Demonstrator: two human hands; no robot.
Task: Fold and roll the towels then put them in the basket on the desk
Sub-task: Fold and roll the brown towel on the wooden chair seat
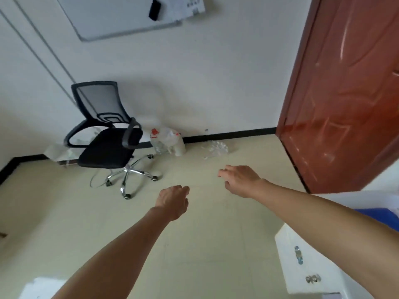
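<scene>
Both my arms stretch forward over the bare beige floor. My left hand (173, 200) is seen from the back with its fingers curled down, and nothing shows in it. My right hand (240, 180) is further out and to the right, fingers loosely bent and apart, holding nothing. No towel and no basket can be seen. A strip of blue material (380, 216) lies at the right edge behind my right forearm; I cannot tell what it is.
A black mesh office chair (108, 143) stands near the back wall. Plastic bottles and bags (167, 142) sit against the wall. A red-brown door (345, 93) fills the right side. A white cabinet (308, 262) with a metal handle stands at lower right.
</scene>
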